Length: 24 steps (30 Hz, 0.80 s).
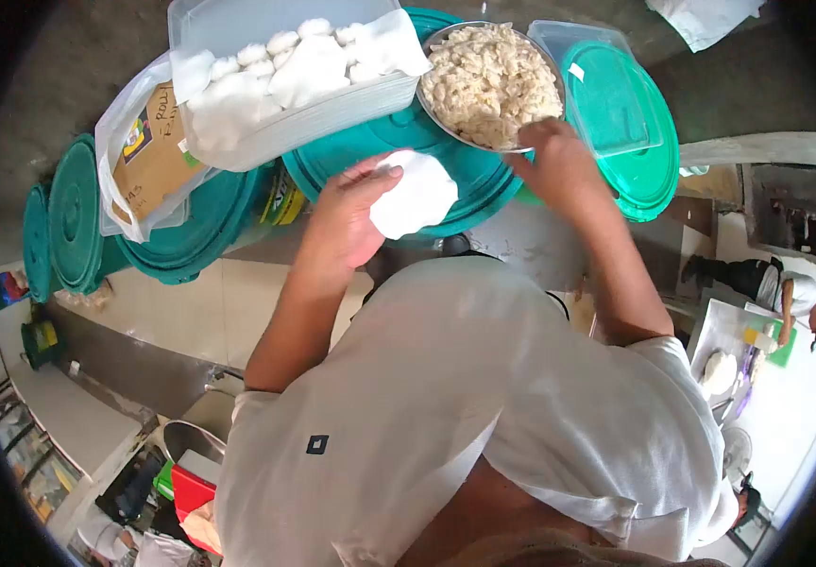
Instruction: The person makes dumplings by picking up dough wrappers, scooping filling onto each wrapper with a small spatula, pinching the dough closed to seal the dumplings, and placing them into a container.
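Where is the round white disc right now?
In the head view, the white disc is just above centre, held in the left hand, in front of a teal lid and below-left of the heaped bowl.

1. One head-worn camera looks from above the wearer's shirt (484, 359), steeply down and somewhat forward toward the bowl (430, 115).
2. The shirt front fills the near foreground, on the wearer's side of the bowl, which sits farther off.
3. The wide, curved view, dark at its corners, reaches a distant worker (798, 295) right of the bowl.
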Each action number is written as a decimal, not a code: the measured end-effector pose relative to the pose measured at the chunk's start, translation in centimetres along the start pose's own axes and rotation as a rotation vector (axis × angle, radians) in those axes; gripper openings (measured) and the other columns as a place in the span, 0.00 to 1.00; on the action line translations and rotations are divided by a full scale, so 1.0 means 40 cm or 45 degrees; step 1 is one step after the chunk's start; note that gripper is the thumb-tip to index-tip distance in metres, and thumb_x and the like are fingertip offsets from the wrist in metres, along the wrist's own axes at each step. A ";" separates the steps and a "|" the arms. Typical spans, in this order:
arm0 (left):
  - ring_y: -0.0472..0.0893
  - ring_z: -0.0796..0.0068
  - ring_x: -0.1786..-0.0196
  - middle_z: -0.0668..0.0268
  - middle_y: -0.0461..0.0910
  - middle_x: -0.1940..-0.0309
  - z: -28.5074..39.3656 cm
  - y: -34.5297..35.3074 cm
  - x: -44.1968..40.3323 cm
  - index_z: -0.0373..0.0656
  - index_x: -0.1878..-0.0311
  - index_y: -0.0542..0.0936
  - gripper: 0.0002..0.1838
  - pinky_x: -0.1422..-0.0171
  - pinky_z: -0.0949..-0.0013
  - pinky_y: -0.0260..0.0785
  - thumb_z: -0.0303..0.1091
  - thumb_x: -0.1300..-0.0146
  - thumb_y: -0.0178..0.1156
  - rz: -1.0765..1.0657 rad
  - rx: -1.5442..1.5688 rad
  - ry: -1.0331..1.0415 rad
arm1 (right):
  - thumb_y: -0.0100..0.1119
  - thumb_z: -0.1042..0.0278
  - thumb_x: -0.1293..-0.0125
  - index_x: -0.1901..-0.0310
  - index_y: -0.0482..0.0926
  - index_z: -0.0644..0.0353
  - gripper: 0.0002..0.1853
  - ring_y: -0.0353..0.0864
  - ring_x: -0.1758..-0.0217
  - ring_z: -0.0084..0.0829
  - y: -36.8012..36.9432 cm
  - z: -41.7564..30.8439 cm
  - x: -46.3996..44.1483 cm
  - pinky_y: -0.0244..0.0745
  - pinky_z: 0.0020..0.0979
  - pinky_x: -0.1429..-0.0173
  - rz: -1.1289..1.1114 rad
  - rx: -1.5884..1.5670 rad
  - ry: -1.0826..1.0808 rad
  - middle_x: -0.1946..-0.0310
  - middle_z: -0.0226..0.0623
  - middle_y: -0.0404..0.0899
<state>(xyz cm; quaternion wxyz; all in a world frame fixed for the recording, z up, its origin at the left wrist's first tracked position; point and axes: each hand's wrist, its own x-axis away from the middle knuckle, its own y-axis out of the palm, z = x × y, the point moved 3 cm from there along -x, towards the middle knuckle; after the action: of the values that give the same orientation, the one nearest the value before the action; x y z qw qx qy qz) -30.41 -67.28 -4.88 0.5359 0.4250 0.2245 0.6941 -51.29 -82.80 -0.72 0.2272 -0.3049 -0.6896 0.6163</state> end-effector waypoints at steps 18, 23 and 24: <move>0.84 0.63 0.53 0.54 0.82 0.53 -0.237 0.075 -0.163 0.25 0.43 0.75 0.19 0.47 0.63 0.77 0.27 0.33 0.57 0.476 -0.743 0.116 | 0.51 0.74 0.37 0.56 0.85 0.55 0.13 0.82 0.64 0.52 -0.089 0.337 0.057 0.77 0.47 0.58 -0.146 -0.081 -0.280 0.67 0.54 0.82; 0.82 0.56 0.51 0.51 0.80 0.50 -0.277 0.083 -0.201 0.25 0.44 0.72 0.16 0.45 0.55 0.76 0.25 0.31 0.52 0.599 -0.056 0.111 | 0.51 0.74 0.37 0.49 0.83 0.53 0.17 0.81 0.61 0.52 -0.014 0.342 0.004 0.76 0.47 0.56 -0.231 -0.071 -0.412 0.66 0.53 0.81; 0.82 0.56 0.51 0.51 0.80 0.50 -0.282 0.087 -0.207 0.25 0.44 0.72 0.16 0.45 0.55 0.76 0.25 0.31 0.52 0.609 -0.055 0.121 | 0.51 0.74 0.37 0.49 0.83 0.53 0.17 0.81 0.61 0.52 0.000 0.343 -0.006 0.76 0.47 0.56 -0.230 -0.076 -0.425 0.66 0.53 0.81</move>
<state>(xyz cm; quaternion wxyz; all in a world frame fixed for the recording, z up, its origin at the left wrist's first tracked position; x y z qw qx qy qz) -41.18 -74.53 -11.17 0.3540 0.4212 0.1275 0.8252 -60.58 -92.74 -2.59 0.1548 -0.1420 -0.7602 0.6148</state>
